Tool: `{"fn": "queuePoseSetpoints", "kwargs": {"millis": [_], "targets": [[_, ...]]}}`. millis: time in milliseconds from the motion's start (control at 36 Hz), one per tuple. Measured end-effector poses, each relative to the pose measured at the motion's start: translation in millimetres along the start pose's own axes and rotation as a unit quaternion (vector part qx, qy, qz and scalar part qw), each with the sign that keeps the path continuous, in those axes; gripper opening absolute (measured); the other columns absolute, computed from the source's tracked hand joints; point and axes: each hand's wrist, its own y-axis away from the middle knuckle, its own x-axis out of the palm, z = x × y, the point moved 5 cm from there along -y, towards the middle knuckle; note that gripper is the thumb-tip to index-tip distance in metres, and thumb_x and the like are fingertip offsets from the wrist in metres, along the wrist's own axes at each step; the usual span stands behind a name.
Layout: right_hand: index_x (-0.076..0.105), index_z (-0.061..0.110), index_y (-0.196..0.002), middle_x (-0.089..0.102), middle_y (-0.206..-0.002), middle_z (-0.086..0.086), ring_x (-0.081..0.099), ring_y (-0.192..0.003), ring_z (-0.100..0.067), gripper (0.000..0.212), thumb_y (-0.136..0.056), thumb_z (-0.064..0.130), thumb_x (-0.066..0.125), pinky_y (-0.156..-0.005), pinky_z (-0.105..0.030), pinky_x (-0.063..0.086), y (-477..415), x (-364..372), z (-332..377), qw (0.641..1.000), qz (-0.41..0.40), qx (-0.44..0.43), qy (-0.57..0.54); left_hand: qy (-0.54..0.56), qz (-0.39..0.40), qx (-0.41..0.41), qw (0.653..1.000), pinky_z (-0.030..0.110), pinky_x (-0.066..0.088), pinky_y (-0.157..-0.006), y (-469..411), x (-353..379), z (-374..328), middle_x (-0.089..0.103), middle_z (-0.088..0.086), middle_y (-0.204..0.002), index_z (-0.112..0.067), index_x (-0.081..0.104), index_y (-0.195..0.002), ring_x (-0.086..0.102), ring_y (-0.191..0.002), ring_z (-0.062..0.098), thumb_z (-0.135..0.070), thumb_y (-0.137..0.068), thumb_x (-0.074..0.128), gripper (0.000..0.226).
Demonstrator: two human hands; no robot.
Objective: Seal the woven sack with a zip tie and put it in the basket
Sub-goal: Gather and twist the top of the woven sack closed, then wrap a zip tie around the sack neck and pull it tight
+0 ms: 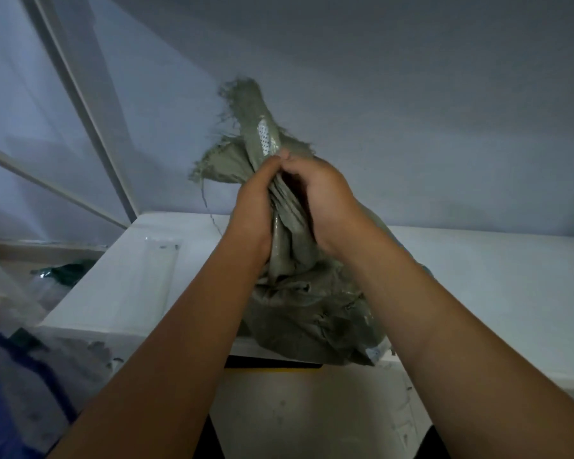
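- The sack (312, 309) sits at the near edge of the white table (478, 276), its belly slumped and its neck (287, 223) pulled upright.
- The left hand (256, 207) and right hand (325, 200) both grip the neck. Their fingers curl round the bunched cloth and the thumbs meet at the top. Neither holds anything else.
- The frayed mouth (246, 107) fans out above the fists.
- No zip tie shows on the neck, so the sack is not yet sealed.
- A clear packet (159, 260) lies on the table to the left. I cannot tell whether it holds ties.
- The step in hand looks like gathering and tightening the neck.
- To do it well, twist the cloth into one tight rope and leave enough mouth above the grip that a tie cannot slip off. One hand should clamp the neck while the other fetches the tie.
- No basket is clearly in view.
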Motion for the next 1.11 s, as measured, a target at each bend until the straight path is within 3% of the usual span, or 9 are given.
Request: {"fn": "queuePoseSetpoints", "kwargs": {"millis": [111,194,306,389,500,694,861,1028,1111], "targets": [[0.069,0.008,-0.095,0.072,-0.1,-0.018,0.071,-0.093,-0.028,0.027,-0.09,-0.007,0.047,-0.091,-0.038,0.058,-10,-41,29,0.977,-0.158,-0.139,-0.019,-0.013,-0.041,0.043,0.998,0.046,0.053,-0.094,2,-7,-12,0.068,0.017,-0.104,-0.004,0.067,-0.115,0.065,-0.096,0.032,-0.018,-0.089,0.055,0.031],[0.066,0.013,-0.092,0.063,-0.094,-0.008,0.06,-0.084,-0.019,0.009,-0.084,0.011,0.064,-0.082,-0.037,0.053,-20,-78,35,0.963,-0.234,-0.122,0.06,0.0,-0.047,0.079,0.996,0.05,0.047,-0.102,4,-13,-26,0.066,0.013,-0.104,-0.007,0.067,-0.108,0.062,-0.099,0.03,-0.015,-0.087,0.053,0.026],[0.065,0.016,-0.119,0.071,-0.113,-0.006,0.069,-0.102,-0.022,0.049,-0.089,0.055,0.059,-0.088,-0.035,0.054,-20,-68,7,0.994,-0.013,0.074,0.083,0.015,-0.03,0.06,0.998,0.034,0.058,-0.08,6,-9,-19,0.071,0.01,-0.085,-0.008,0.069,-0.092,0.068,-0.078,0.026,-0.015,-0.089,0.048,0.022],[0.061,0.018,-0.133,0.071,-0.124,-0.005,0.068,-0.116,-0.022,0.055,-0.093,0.056,0.054,-0.103,-0.042,0.049,-6,-44,4,0.989,0.107,0.076,0.062,0.005,-0.018,-0.006,1.0,0.044,0.05,-0.1,7,-9,-3,0.071,0.017,-0.106,-0.004,0.071,-0.106,0.067,-0.098,0.034,-0.02,-0.085,0.051,0.034],[0.066,0.017,-0.125,0.075,-0.115,-0.005,0.072,-0.107,-0.021,0.05,-0.087,0.049,0.065,-0.097,-0.038,0.053,0,-34,3,0.98,0.115,0.077,0.144,-0.035,-0.018,-0.05,0.998,0.053,0.043,-0.107,3,-15,6,0.065,0.026,-0.123,0.002,0.066,-0.122,0.061,-0.116,0.042,-0.023,-0.08,0.056,0.05],[0.068,0.013,-0.12,0.078,-0.105,-0.006,0.075,-0.098,-0.021,0.063,-0.063,0.037,0.081,-0.087,-0.035,0.058,-3,-38,-1,0.988,0.05,0.039,0.142,-0.145,0.021,-0.07,0.987,0.046,0.051,-0.1,8,-7,14,0.069,0.023,-0.116,0.0,0.064,-0.121,0.066,-0.108,0.035,-0.025,-0.096,0.05,0.038],[0.07,0.005,-0.115,0.078,-0.098,-0.012,0.076,-0.09,-0.025,0.041,-0.078,0.018,0.082,-0.081,-0.038,0.06,-5,-45,-5,0.986,-0.02,0.041,0.161,-0.402,0.084,0.072,0.909,0.026,0.058,-0.084,6,-6,19,0.072,0.007,-0.103,-0.01,0.066,-0.118,0.07,-0.093,0.013,-0.007,-0.098,0.052,0.024],[0.072,-0.002,-0.105,0.075,-0.093,-0.02,0.075,-0.083,-0.031,0.028,-0.077,0.0,0.074,-0.071,-0.04,0.063,-16,-49,-9,0.974,-0.102,0.049,0.197,-0.574,0.082,0.1,0.808,0.033,0.055,-0.086,13,-22,10,0.074,0.0,-0.092,-0.015,0.073,-0.095,0.068,-0.087,0.009,-0.045,-0.098,0.052,0.036],[0.066,-0.003,-0.112,0.072,-0.098,-0.02,0.074,-0.082,-0.028,0.036,-0.076,-0.001,0.069,-0.067,-0.038,0.062,-25,-57,-15,0.968,-0.154,0.054,0.189,-0.558,0.028,0.113,0.821,0.032,0.053,-0.074,6,-41,-10,0.069,-0.003,-0.068,-0.015,0.066,-0.064,0.064,-0.067,0.011,-0.052,-0.092,0.056,0.047]]}}
